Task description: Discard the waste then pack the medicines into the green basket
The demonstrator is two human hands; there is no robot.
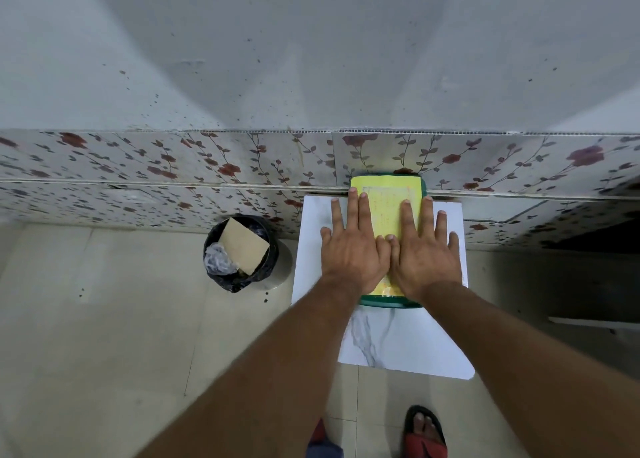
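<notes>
1. Both hands lie flat, palms down, fingers spread and straight, gripping nothing. The left hand [351, 250] and the right hand [427, 255] sit side by side, thumbs touching in the middle.
2. Under them is a yellow sheet [384, 198] with faint print, which covers the top of the green basket [389, 303]. The inner fingers press on the sheet; the outer ones reach past the basket's sides, above the board.
3. Only the basket's dark green rim shows, at the near end and the far corners. What is inside it I cannot tell.
4. The basket stands on a white marbled board [398, 347], its far end close to the flowered wall panel [173, 167].
5. To the left, on the pale floor [104, 319], stands a round bin with a black liner [239, 250], well apart from the board. A piece of brown card [244, 246] and some crumpled clear plastic [218, 258] lie in it.
6. Bare forearms run back toward me, and a sandalled foot [426, 430] shows at the bottom edge.
</notes>
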